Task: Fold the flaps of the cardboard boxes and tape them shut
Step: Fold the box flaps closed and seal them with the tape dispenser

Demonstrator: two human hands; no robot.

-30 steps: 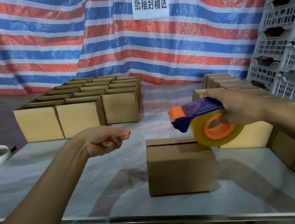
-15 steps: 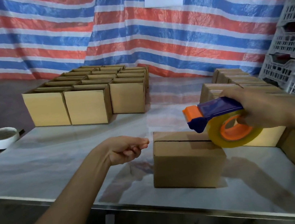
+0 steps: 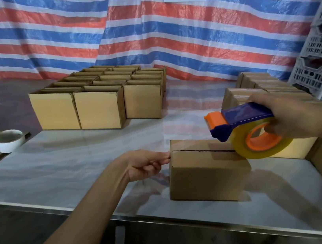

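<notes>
A closed cardboard box [image 3: 208, 169] sits on the pale worktop [image 3: 78, 158], near the front edge and right of centre. The seam along its top does not look sealed yet. The clear tape strip [image 3: 188, 144] shows only as a faint sheen over the box's left top. It could land off the seam, wrinkle or stick to itself if the pull slackens or the dispenser tilts. The light box could also slide, since nothing pins it down. The left hand [image 3: 147, 163] has a closed grip, thumb and forefinger pinched together at the box's upper left edge, apparently on the strip's free end. The right hand [image 3: 292, 118] grips the blue and orange tape dispenser [image 3: 242, 118], held above the box's right top. I cannot tell whether the roll touches the box.
</notes>
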